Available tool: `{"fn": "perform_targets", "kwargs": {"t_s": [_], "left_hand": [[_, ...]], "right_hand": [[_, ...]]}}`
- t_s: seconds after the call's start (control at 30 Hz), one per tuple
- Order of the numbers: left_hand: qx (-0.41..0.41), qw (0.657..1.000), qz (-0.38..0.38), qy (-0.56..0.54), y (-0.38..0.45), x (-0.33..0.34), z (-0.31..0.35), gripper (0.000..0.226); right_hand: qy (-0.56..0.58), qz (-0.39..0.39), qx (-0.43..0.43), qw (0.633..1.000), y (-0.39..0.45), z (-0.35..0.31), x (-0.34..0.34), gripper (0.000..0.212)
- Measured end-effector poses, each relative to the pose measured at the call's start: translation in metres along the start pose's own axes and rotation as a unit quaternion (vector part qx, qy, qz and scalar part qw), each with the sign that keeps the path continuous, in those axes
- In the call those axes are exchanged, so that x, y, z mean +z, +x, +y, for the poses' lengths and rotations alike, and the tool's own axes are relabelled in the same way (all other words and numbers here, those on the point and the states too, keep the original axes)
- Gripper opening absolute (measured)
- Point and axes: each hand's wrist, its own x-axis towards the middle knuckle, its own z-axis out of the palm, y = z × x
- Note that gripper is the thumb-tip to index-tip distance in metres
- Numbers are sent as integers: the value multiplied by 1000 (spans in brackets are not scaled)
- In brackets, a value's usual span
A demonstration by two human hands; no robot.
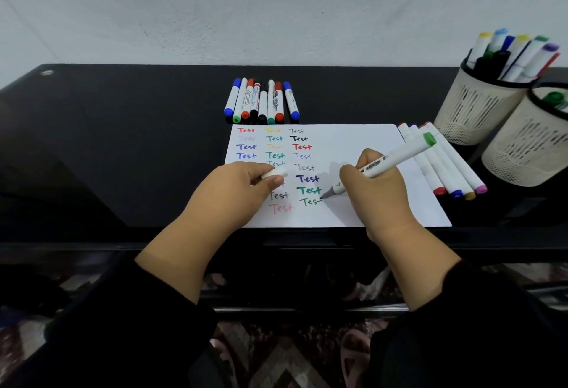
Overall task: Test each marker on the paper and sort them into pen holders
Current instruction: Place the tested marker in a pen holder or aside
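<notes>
A white paper lies on the black table, covered with several coloured "Test" words. My right hand grips a white marker with a green end cap, its tip touching the paper at a half-written green word. My left hand rests on the paper and pinches the marker's white cap. Several whiteboard markers lie in a row behind the paper. Several white markers lie at the paper's right edge. Two cream mesh pen holders stand at the right: the far one is full of markers, the near one shows a green marker.
The black glossy table stands against a pale wall. Its front edge runs just below the paper. A patterned rug shows under the table.
</notes>
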Motion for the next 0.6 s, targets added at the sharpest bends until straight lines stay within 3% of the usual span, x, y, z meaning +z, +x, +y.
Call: {"fn": "perform_targets", "kwargs": {"t_s": [0.23, 0.4, 0.6], "left_hand": [[3, 1000, -3, -17, -2, 0, 2, 35], [-6, 996, -53, -78, -3, -2, 5, 31], [2, 979, -107, -175, -5, -3, 10, 13]], "right_hand": [[21, -6, 17, 1000, 0, -1, -2, 38], [138, 26, 66, 988, 7, 0, -6, 41], [259, 0, 76, 963, 8, -11, -6, 43]]}}
